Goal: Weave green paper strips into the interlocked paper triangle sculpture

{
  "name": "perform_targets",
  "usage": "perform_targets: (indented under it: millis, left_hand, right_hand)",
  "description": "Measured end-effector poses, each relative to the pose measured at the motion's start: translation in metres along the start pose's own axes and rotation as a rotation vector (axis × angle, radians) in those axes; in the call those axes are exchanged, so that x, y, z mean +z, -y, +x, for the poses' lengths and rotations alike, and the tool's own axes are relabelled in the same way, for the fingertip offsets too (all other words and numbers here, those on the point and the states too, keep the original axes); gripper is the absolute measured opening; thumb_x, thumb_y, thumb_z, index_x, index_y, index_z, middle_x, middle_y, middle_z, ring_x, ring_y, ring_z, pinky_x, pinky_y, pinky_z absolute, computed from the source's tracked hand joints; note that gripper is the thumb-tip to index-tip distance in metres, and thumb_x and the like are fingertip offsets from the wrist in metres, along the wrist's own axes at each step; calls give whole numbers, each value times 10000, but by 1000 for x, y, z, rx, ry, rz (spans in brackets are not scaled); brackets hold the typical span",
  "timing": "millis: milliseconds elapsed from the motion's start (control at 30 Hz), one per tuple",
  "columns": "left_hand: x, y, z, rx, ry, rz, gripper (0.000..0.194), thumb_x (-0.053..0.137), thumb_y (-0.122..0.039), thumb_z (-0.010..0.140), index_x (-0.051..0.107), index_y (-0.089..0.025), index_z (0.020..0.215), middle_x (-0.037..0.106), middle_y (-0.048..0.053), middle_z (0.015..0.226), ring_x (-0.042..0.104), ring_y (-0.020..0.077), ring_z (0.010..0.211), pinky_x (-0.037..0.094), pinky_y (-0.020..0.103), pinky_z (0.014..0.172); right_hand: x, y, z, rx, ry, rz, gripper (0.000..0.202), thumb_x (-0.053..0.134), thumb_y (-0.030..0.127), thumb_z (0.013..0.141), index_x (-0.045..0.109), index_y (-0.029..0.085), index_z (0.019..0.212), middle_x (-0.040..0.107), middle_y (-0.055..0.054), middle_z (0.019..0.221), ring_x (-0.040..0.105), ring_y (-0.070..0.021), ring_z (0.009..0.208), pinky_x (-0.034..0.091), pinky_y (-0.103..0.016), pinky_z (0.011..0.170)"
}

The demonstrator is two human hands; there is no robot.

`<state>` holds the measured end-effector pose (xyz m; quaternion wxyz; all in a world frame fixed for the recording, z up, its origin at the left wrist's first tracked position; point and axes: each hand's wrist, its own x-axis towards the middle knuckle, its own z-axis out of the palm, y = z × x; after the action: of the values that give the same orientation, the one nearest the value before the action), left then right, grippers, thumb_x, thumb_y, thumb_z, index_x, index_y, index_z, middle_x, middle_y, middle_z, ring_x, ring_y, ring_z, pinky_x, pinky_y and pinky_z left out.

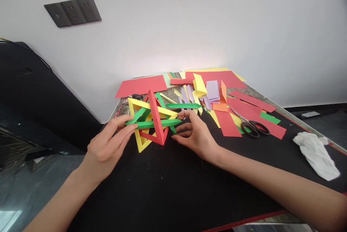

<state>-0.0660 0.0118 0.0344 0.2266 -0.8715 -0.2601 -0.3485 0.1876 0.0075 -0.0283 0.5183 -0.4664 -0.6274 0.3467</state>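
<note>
An open star-like paper model [155, 116] of folded red, yellow and green strips is held up over the black mat [173, 188]. My left hand [111, 138] pinches the left end of a green folded strip [154, 124] that crosses the model's front. On the other side, my right hand [196, 134] has its fingertips closed around the right corner, by the yellow and green strip ends. Part of that grip is hidden by the fingers. Just behind the right hand, a separate green folded strip [183, 106] lies with its tip pointing right.
Scissors with black handles [255, 129] lie on red paper sheets [260, 114] at the right. Purple and yellow folded pieces [213, 89] are heaped at the back. A crumpled white tissue [317, 156] rests farther right. A white wall [189, 18] stands behind the table.
</note>
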Motion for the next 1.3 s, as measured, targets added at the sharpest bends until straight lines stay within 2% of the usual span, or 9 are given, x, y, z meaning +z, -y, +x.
perform_targets:
  millis: [167,300,600,900,1033,1300]
  left_hand:
    - [0,-1,4,-12,4,-11,249,621,-8,833,651,-150,1035,635,104,1139,679,176,864,565,309,816]
    - [-1,4,10,-56,0,-26,198,620,-16,841,661,-140,989,630,102,1145,680,160,872,563,290,819]
    - [5,15,27,-140,7,-6,122,593,-97,886,679,-160,944,657,74,1073,675,138,777,543,260,678]
    - [10,29,37,-261,-2,-53,132,557,-200,918,682,-235,939,679,31,1041,643,136,713,523,286,598]
    - [9,40,45,-283,24,-52,120,576,-254,905,694,-268,924,694,23,1021,633,155,738,525,319,640]
    - [9,60,56,-457,75,-237,128,661,-301,821,733,-222,891,710,41,998,637,165,770,534,314,645]
  right_hand:
    - [1,1,-2,-42,-43,7,284,620,215,732,521,209,998,546,-66,1039,682,-141,744,634,-297,640]
    - [0,6,3,-70,-63,26,274,610,215,750,554,195,1018,590,-55,939,698,-149,725,635,-291,639]
    - [-4,14,21,-108,-147,59,198,651,243,765,559,193,933,646,-26,760,729,-194,742,643,-339,706]
    - [-4,16,43,-115,-195,64,169,646,268,792,613,181,933,700,-48,774,728,-200,763,623,-369,779]
    - [-4,19,55,-126,-214,60,121,635,242,799,648,180,901,717,-42,775,730,-196,747,622,-360,757]
    - [-1,30,67,-162,-241,-50,154,610,172,823,705,130,937,750,-87,915,731,-202,802,613,-360,780]
